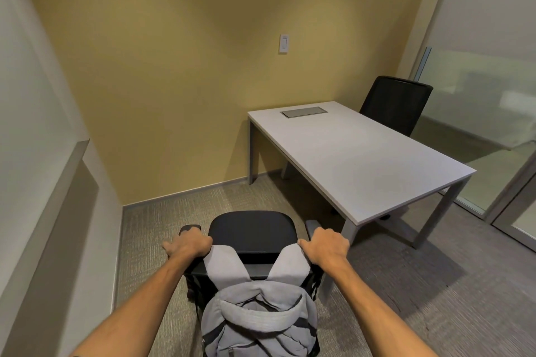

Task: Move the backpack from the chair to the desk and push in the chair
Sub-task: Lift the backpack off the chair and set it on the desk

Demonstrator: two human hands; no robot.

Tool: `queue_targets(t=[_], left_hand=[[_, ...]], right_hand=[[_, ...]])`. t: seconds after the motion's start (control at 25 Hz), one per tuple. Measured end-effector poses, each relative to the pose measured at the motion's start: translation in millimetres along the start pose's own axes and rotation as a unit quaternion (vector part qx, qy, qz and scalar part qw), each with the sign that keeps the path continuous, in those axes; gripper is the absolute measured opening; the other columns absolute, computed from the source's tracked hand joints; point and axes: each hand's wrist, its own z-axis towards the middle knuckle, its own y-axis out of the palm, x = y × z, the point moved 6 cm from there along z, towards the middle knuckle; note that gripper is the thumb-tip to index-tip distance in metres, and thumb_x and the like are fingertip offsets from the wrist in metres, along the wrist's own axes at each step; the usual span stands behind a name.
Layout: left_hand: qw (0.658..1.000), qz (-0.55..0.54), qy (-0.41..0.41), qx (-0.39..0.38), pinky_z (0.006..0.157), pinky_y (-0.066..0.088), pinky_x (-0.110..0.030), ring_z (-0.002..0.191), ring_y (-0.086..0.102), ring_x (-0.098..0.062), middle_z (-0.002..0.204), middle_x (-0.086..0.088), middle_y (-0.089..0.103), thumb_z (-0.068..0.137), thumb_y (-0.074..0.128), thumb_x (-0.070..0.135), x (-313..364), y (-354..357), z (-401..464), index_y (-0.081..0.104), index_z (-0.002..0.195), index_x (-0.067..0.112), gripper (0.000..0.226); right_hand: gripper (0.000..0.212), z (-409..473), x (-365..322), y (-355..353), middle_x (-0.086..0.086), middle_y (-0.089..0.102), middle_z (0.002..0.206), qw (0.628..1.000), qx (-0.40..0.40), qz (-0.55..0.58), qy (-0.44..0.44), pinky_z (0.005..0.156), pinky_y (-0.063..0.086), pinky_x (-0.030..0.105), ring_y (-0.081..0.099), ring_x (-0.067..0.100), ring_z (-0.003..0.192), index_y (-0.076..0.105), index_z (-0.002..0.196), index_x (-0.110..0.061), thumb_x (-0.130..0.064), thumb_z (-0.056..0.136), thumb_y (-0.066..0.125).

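Here, the grey backpack [255,319] is hanging behind the back of the near chair [251,233], with its two straps [224,261] laid over the top of the backrest. The left strap is being gripped by the left hand [190,243] with closed fingers, and the right strap is being gripped in the same way by the right hand [326,245]. The white desk [362,159] is being seen to the right and farther away, apart from the chair. A second black chair [394,103] is standing at the far side of the desk.
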Motion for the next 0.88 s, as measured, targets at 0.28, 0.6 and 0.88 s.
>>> queue_targets(t=[0.28, 0.6, 0.88], left_hand=[[0.988, -0.143, 0.008, 0.052, 0.088, 0.034, -0.042, 0.07, 0.05, -0.024, 0.065, -0.003, 0.052, 0.088, 0.054, 0.017, -7.0, -11.0, -8.6, 0.043, 0.06, 0.015, 0.031], [0.818, -0.566, -0.094, 0.036, 0.082, 0.05, -0.04, 0.094, 0.059, -0.031, 0.097, -0.018, 0.065, 0.079, 0.065, -0.008, -77.9, -18.6, -17.0, 0.066, 0.078, -0.003, 0.005], [0.774, -0.621, -0.114, 0.047, 0.062, 0.048, -0.028, 0.071, 0.058, -0.019, 0.078, -0.01, 0.061, 0.083, 0.067, -0.007, -115.5, 1.7, -47.7, 0.058, 0.07, 0.003, 0.018]], right_hand=[[0.023, -8.7, 2.1, 1.2, 0.001, 0.065, 0.078, 0.997, 0.044, 0.058, 0.009, 0.065, 0.05, 0.03, 0.066, 0.019, 0.075, 0.06, 0.081, -0.018, -0.033, 0.097, 0.052], [0.028, -16.9, 4.8, -2.3, 0.001, 0.066, 0.077, 0.995, 0.066, 0.068, 0.033, 0.06, 0.045, 0.027, 0.064, 0.018, 0.071, 0.066, 0.083, -0.015, -0.029, 0.099, 0.048], [0.026, -17.9, 9.9, 4.2, 0.007, 0.07, 0.086, 0.99, 0.063, 0.112, 0.051, 0.061, 0.041, 0.029, 0.065, 0.023, 0.077, 0.064, 0.082, -0.012, -0.027, 0.098, 0.049]])
